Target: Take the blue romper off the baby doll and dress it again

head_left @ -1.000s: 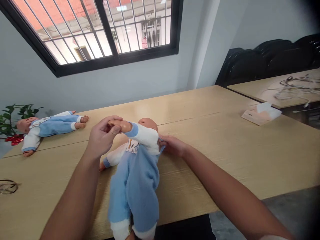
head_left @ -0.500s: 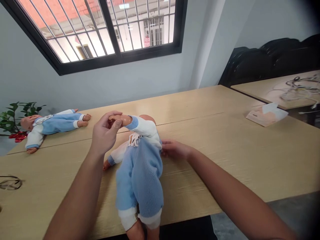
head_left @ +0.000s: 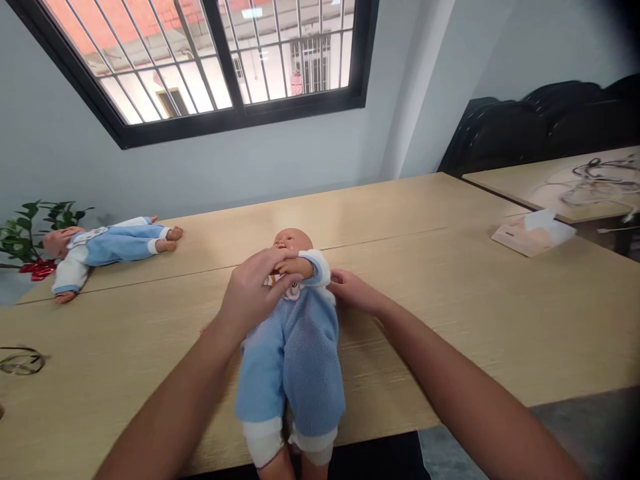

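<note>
A baby doll [head_left: 313, 353] in a blue and white fleece suit lies on its back on the wooden table, feet toward me. My left hand [head_left: 257, 287] is closed around the doll's small hand [head_left: 295, 267], its arm bent across the chest. The doll's head [head_left: 294, 239] shows just beyond my fingers. At the doll's other side, my right hand [head_left: 353, 291] presses against its suit near the upper arm, fingers curled in and their tips partly hidden.
Another similarly dressed doll [head_left: 120, 245] lies at the back left, beside a potted plant [head_left: 30, 230]. Eyeglasses [head_left: 23, 361] rest at the left edge. An opened paper packet [head_left: 533, 232] sits at the right. Tangled cables [head_left: 597, 180] lie on the neighbouring table.
My left hand has brought the doll's hand down and right across its chest. The doll has rolled from its tilted pose flatter onto its back, so its face shows. My right hand stays beside it.
</note>
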{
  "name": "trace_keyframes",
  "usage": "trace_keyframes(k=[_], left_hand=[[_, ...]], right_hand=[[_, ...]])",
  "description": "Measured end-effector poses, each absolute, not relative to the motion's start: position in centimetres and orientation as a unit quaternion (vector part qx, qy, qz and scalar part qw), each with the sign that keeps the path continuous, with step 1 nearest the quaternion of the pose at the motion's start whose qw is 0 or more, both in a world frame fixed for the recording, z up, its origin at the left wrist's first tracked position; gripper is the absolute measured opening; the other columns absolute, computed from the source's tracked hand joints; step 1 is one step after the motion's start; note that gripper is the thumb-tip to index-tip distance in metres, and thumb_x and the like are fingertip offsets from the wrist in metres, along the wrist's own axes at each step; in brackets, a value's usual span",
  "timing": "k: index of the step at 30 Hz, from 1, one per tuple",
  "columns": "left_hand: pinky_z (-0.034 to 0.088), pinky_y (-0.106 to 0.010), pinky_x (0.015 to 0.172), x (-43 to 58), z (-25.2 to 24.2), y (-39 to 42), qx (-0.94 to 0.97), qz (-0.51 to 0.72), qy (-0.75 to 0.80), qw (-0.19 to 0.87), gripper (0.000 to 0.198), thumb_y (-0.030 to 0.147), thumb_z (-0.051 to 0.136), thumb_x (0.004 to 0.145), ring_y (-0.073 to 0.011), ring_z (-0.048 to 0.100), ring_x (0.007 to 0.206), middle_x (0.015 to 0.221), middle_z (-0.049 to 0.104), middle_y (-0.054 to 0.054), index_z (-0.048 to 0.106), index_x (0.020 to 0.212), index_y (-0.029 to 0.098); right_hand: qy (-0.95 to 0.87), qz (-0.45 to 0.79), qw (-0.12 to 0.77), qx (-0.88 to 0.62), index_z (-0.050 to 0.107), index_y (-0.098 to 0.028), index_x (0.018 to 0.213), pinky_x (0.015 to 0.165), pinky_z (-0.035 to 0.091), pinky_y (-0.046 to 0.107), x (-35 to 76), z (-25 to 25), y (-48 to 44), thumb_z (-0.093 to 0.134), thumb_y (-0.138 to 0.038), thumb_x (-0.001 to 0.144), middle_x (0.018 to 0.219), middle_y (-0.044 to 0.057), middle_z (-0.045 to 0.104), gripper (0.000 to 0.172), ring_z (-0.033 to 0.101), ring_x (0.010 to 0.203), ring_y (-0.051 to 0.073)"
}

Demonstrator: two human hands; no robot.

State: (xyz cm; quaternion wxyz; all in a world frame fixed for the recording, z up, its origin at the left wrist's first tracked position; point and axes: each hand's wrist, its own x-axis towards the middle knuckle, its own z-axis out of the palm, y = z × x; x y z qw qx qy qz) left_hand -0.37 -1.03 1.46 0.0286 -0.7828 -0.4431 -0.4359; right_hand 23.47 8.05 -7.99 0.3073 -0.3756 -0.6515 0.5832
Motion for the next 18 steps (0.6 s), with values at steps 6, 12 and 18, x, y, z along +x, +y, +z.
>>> trace_keyframes(k=[6, 12, 18], left_hand=[[0.056, -0.031, 0.089, 0.2, 0.5, -0.6, -0.753, -0.454, -0.472, 0.065, 0.025, 0.035, 0.062, 0.099, -0.0209, 0.07, 0.108, 0.117, 0.075, -0.006, 0.066, 0.12, 0.022], [0.055, -0.033, 0.092, 0.1, -0.5, 0.1, -0.724, -0.489, -0.479, 0.085, 0.026, 0.038, 0.063, 0.099, -0.0214, 0.069, 0.106, 0.114, 0.075, -0.007, 0.067, 0.118, 0.021], [0.055, -0.037, 0.096, 0.5, -2.7, 0.4, -0.734, -0.481, -0.474, 0.071, 0.032, 0.046, 0.058, 0.1, -0.0238, 0.07, 0.109, 0.114, 0.075, -0.01, 0.066, 0.118, 0.02]], right_hand=[[-0.729, 0.579, 0.201, -0.304, 0.069, -0.02, 0.093, 0.06, 0.039, 0.028, 25.3, -6.2, 6.4, 0.063, -0.049, 0.094, 0.078, -0.001, 0.059, 0.03, 0.05, 0.066, 0.014], [-0.696, 0.633, 0.275, -0.201, 0.066, -0.02, 0.086, 0.079, 0.045, 0.031, 25.2, -5.9, 5.2, 0.072, -0.041, 0.09, 0.096, 0.003, 0.065, 0.023, 0.057, 0.087, 0.017], [-0.662, 0.694, 0.176, -0.224, 0.072, -0.021, 0.108, 0.073, 0.046, 0.029, 25.7, -5.8, 5.1, 0.074, -0.045, 0.089, 0.096, 0.002, 0.07, 0.032, 0.06, 0.082, 0.016]])
